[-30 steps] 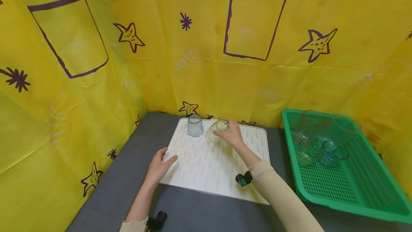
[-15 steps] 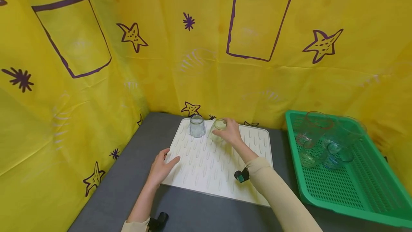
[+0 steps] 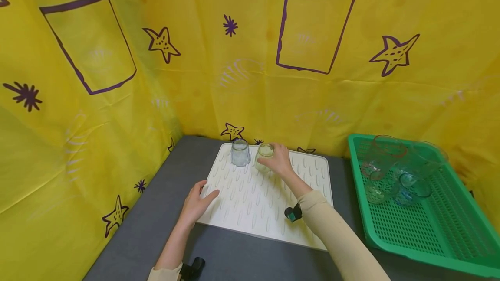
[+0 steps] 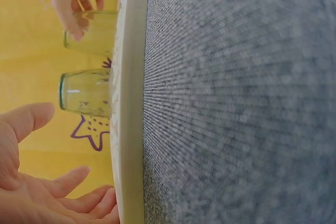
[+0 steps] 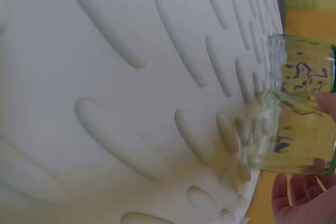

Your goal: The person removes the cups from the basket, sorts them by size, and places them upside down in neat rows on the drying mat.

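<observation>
My right hand (image 3: pixel 279 159) grips a yellowish-tinted drinking glass (image 3: pixel 265 150) around its side, thumb on one side and fingers on the other. It stands upside down on the back of a white drying mat (image 3: pixel 250 211), and the right wrist view shows its wide end (image 5: pixel 262 129) right at the ridged surface. Just left of it, a bluish glass (image 3: pixel 240 155) also rests mouth down. At the mat's left edge is my left hand (image 3: pixel 195 203), thumb spread and nothing held; its lower fingertips (image 4: pixel 107 198) meet the rim in the left wrist view.
A green plastic basket (image 3: pixel 361 216) stands right of the mat. Several glasses are in it, among them a tall red-rimmed glass (image 3: pixel 384 155) and a small blue one (image 3: pixel 406 192). A yellow patterned cloth (image 3: pixel 312 112) hangs close behind the grey table (image 3: pixel 156 177).
The yellowish glass has gone from tilted to upright and shifted slightly left, closer to the bluish glass, with my right hand on it. My left hand stays at the mat's edge.
</observation>
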`<state>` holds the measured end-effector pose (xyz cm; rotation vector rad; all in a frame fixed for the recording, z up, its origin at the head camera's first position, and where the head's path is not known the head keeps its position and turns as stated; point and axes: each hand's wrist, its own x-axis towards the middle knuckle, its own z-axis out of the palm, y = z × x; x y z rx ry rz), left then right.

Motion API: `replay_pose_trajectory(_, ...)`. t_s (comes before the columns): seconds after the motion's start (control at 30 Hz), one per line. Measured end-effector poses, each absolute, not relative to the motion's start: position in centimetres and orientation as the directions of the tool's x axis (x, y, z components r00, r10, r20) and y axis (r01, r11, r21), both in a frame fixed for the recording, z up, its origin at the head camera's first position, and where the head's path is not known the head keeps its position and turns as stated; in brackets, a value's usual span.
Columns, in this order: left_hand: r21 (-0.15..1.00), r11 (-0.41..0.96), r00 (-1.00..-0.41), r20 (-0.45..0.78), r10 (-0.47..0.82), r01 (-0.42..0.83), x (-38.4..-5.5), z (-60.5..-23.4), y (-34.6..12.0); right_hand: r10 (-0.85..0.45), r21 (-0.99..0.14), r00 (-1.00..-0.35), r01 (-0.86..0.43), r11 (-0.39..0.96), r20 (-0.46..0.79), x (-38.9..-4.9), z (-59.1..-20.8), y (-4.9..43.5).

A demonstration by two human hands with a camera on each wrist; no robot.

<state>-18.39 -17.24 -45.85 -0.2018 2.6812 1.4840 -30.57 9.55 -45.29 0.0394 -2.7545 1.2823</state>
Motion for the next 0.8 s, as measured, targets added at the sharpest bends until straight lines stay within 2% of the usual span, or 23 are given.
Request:
replay_pose_trajectory(0.47, 0.854, 0.500, -0.989, -0.129, -0.068, -0.146, -18.4, -46.0, -17.1, 0.020, -0.807, -0.995, -0.071, 0.586, 0.102, -29.1, -44.4, 10.6)
replay_pose_trajectory(0.63, 0.861, 0.485, -0.988, -0.138, -0.071, -0.155, -18.4, -46.0, -17.1, 0.046, -0.840, -0.993, -0.068, 0.539, 0.110, -28.0, -44.1, 11.3)
replay_pose_trajectory(0.8, 0.864, 0.476, -0.987, -0.149, -0.064, -0.161, -18.5, -46.2, -17.3, 0.090, -0.898, -0.994, -0.010, 0.441, 0.055, -26.5, -43.4, 11.9)
